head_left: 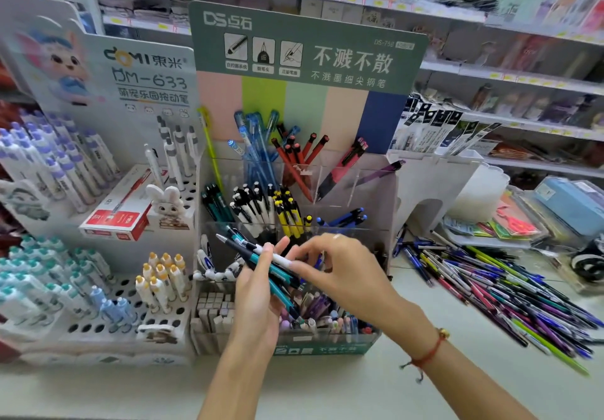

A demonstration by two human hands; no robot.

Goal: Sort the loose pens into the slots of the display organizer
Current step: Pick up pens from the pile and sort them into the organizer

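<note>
Our left hand (pixel 258 292) grips a bundle of teal pens (pixel 261 263), their long axis running from upper left to lower right. Our right hand (pixel 340 269) pinches one white-ended pen, nearer the organizer (pixel 294 230) slots just behind; the loose pile (pixel 510 285) lies at right.

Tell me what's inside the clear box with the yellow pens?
The middle slot of the display organizer holds yellow pens with black clips, standing tilted, tops up. Their lower ends are hidden behind the left hand and right hand.

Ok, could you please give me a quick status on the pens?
Left hand grips teal pens. Right hand pinching one. Organizer right behind, loose pile waiting right. Nothing blocking.
</note>
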